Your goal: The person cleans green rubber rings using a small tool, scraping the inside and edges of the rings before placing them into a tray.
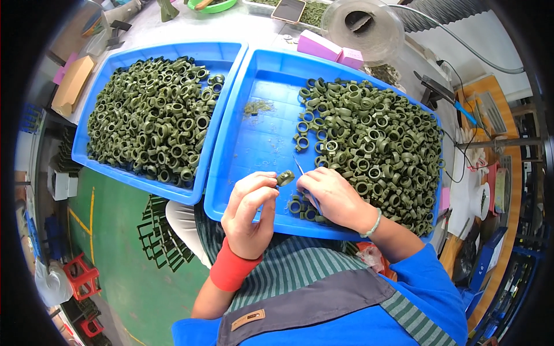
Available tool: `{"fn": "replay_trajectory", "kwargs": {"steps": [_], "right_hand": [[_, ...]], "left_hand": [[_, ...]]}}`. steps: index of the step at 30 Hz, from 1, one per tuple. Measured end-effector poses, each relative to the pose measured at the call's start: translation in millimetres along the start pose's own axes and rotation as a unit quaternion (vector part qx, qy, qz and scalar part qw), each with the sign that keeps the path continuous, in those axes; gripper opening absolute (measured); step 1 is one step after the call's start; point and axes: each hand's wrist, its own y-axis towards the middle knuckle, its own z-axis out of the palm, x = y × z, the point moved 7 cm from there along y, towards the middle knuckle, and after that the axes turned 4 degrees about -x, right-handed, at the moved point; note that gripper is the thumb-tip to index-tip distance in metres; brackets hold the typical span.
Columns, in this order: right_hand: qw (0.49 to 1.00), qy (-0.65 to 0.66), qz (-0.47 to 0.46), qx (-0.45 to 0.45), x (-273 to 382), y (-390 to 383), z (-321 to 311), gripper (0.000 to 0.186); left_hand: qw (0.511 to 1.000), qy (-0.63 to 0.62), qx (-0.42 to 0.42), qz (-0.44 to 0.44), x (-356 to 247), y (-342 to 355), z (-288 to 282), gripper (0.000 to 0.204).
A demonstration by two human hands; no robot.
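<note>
Between the fingertips of my left hand (251,210) is a small dark green ring-shaped part (285,177), held above the near edge of the right blue tray (239,144). My right hand (332,196) is closed on a slim blade-like tool (298,164), whose thin tip points up and away from me, close to the ring part. A big heap of similar green ring parts (381,144) fills the right side of this tray. A few green shavings (258,107) lie on its bare blue floor at the left.
To the left stands a second blue tray (199,193), piled with more green rings (153,121). Behind the trays are a pink box (320,45), a phone (288,10), a clear round lid-like piece (363,29) and a green bowl (212,6). A red stool (82,275) stands lower left.
</note>
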Motion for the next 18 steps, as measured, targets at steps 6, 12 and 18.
{"fn": "replay_trajectory", "kwargs": {"steps": [6, 12, 18], "right_hand": [[0.999, 0.022, 0.011, -0.022, 1.6, 1.5, -5.1, 0.022], [0.998, 0.06, 0.009, 0.018, 0.8, 1.7, -1.5, 0.027], [0.998, 0.06, -0.025, 0.024, 2.5, 2.6, -3.0, 0.02]], "left_hand": [[0.827, -0.379, -0.072, -0.408, 44.1, -20.3, 6.0, 0.043], [0.683, -0.522, -0.059, -0.507, 47.2, -21.4, 13.0, 0.023], [0.721, -0.459, 0.012, -0.518, 51.8, -30.4, 18.2, 0.005]]}}
